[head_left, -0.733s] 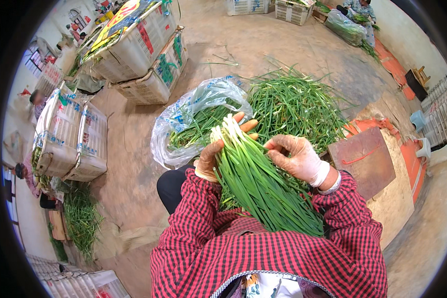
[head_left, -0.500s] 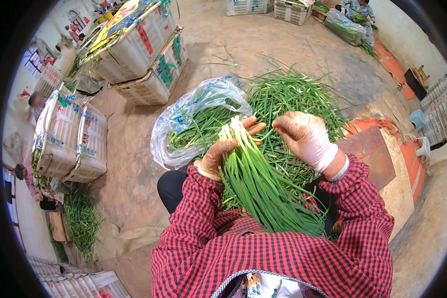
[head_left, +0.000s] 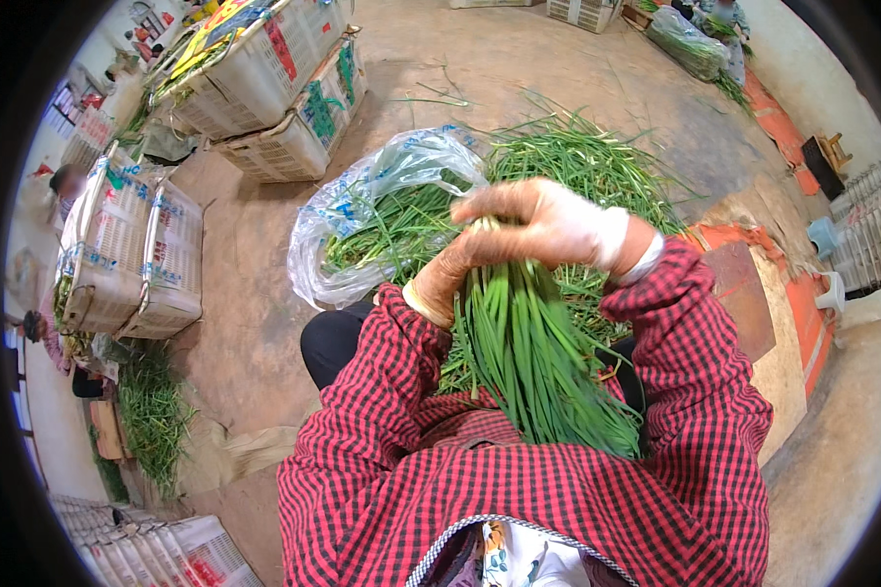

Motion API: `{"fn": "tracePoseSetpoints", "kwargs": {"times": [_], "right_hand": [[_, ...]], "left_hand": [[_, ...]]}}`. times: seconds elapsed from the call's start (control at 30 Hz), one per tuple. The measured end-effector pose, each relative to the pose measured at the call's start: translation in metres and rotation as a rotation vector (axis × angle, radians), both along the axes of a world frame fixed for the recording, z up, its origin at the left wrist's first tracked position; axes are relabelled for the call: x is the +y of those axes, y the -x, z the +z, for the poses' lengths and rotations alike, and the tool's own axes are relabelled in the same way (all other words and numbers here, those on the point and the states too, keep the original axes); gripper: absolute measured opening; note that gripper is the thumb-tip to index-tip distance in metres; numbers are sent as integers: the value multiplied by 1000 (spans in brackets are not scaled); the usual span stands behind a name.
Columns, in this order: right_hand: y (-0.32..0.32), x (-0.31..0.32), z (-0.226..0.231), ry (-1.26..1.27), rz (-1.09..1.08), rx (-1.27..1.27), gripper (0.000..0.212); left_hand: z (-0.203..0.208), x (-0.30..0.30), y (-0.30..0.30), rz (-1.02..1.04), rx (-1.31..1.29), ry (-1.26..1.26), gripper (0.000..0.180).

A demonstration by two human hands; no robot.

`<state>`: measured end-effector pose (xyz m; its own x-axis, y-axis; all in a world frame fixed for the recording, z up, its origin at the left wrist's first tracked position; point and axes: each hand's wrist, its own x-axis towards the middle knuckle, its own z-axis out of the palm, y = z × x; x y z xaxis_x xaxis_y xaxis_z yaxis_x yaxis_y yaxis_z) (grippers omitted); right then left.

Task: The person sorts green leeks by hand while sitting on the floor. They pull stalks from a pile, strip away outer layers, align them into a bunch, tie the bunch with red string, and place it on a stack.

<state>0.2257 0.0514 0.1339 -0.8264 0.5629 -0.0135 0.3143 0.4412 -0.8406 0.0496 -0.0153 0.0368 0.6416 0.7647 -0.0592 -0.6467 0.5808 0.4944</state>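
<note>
A bunch of green chives (head_left: 533, 352) hangs in front of my chest, its long leaves fanning down toward my lap. My left hand (head_left: 447, 278), in a stained thin glove, is wrapped round it near the pale stem ends. Over those ends lies my right hand (head_left: 560, 223), gloved too, with its fingers bent across the top of the bunch and touching the left hand; it hides most of the pale tips. Beyond my hands, a loose heap of chives (head_left: 582, 152) spreads on the floor. Left of the heap, a clear plastic bag (head_left: 308, 240) lies open with more chives inside.
Stacked white crates (head_left: 264, 93) stand at the far left, and more crates (head_left: 132, 254) are nearer on the left. A brown board (head_left: 741, 298) lies to my right, by a white stool (head_left: 830, 292). Another person (head_left: 724, 20) sits at the far right.
My right hand has moved left from beside the bunch and come down over its pale ends. My left hand keeps its hold. The view has shifted slightly.
</note>
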Motion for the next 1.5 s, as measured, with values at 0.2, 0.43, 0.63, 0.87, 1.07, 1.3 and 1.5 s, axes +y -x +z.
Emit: {"fn": "tracePoseSetpoints", "kwargs": {"times": [0.2, 0.43, 0.63, 0.87, 1.07, 1.3, 1.5], "right_hand": [[4, -23, -33, 56, -48, 241, 48], [8, -26, -61, -512, -78, 218, 96], [-31, -56, -85, 668, 28, 256, 86], [-79, -31, -94, 674, -197, 135, 43], [-66, -10, -90, 359, -199, 29, 42], [-76, -3, -59, 457, -194, -2, 37], [-80, 9, -87, 265, -194, -11, 27]], "left_hand": [[-24, -5, 11, 141, 87, -61, 51], [-7, 0, -3, 194, 380, -201, 33], [23, 13, 48, 575, 154, 0, 26], [22, -17, 87, 531, 284, -67, 24], [23, -29, 89, 783, 154, -93, 22], [9, -42, 101, 562, 153, -129, 26], [-4, -47, 100, 592, 168, -141, 28]]}}
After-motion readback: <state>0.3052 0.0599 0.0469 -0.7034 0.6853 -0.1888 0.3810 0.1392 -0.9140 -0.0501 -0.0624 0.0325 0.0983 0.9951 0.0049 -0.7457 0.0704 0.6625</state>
